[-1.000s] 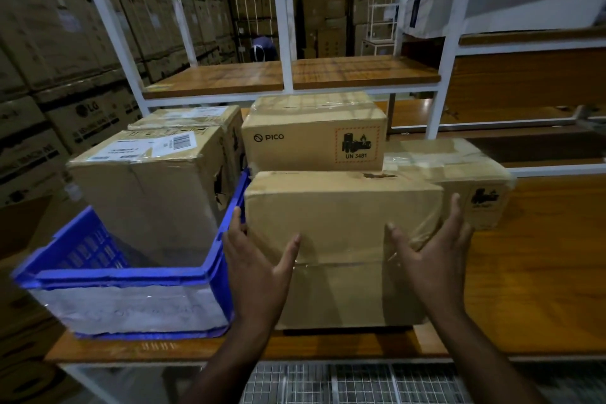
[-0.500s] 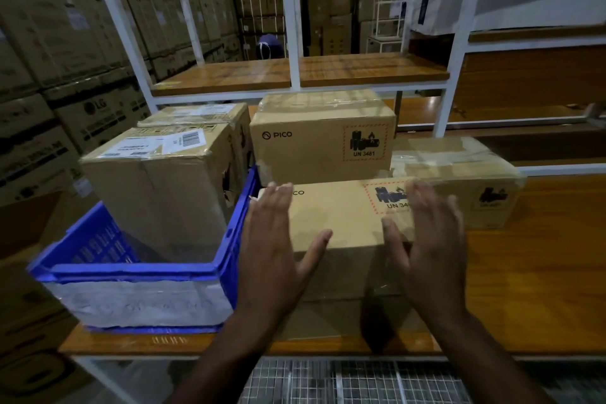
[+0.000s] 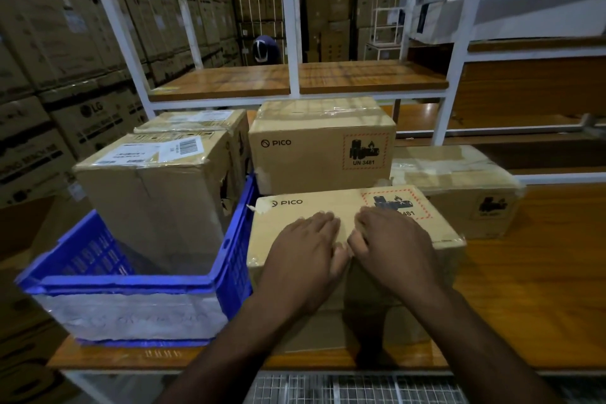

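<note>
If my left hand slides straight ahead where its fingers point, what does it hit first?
Probably the rear PICO box, once the left hand clears the front PICO box it rests on; the gap between boxes is unclear.

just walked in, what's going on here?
A person is working on a PICO carton at the front of a wooden shelf. The left hand and right hand lie flat, side by side, on its top. A blue crate with a labelled box stands to its left, a second PICO carton behind it, and a taped box behind to the right.
</note>
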`<state>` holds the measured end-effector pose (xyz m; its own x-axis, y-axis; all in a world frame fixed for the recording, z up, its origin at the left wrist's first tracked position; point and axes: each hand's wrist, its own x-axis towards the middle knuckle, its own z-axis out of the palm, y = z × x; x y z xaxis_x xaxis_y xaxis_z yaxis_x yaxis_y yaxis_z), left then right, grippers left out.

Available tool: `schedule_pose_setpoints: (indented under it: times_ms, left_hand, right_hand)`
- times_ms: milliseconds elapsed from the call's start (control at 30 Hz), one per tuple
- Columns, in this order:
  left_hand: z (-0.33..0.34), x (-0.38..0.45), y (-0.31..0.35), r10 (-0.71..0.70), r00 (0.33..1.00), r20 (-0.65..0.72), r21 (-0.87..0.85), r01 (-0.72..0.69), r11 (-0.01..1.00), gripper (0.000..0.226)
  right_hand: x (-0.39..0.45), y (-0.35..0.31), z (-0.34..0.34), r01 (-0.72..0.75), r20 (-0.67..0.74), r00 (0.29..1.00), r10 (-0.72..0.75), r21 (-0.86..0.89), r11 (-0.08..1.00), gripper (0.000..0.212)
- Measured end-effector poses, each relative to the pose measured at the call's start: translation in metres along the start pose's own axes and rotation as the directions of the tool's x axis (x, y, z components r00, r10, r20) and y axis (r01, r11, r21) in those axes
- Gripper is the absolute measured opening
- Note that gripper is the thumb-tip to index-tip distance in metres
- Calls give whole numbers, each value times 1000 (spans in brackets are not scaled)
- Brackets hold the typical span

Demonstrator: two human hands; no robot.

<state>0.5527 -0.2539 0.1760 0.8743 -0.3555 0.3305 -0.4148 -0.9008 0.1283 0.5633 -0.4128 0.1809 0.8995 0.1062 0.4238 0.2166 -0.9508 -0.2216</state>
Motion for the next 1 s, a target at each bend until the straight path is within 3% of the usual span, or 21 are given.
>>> schedule_pose_setpoints:
  times_ms: [67, 300, 433, 767, 867, 933, 1000]
  left_hand:
    - [1, 0, 4, 27, 999, 21, -6, -26, 1000, 63]
    - [3, 1, -1, 0, 1000, 9, -13, 0, 1000, 61]
    - [-2, -12, -26, -84, 996, -21, -31, 83, 996, 55]
    - [-4, -31, -46, -237, 969, -74, -202, 218, 955, 51]
    - [1, -38, -47, -301, 947, -111, -294, 258, 920, 52]
    - [3, -41, -47, -344, 928, -142, -336, 282, 899, 51]
    - [5, -42, -45, -364, 917, -163, -354, 290, 889, 50]
  right_hand:
    - [1, -4, 6, 54, 70, 996, -57, 49, 997, 40]
    - [4, -1, 9, 61, 74, 995, -67, 77, 995, 47]
    - [-10, 16, 10, -52, -15, 999, 52, 18, 999, 51]
    - [-12, 51, 6, -131, -142, 980, 138, 53, 990, 28]
    - [-36, 66, 15, -264, -256, 909, 330, 260, 929, 50]
    - [-54, 72, 23, -371, -179, 835, 521, 515, 772, 72]
    - [-65, 72, 30, -401, -81, 807, 585, 652, 643, 79]
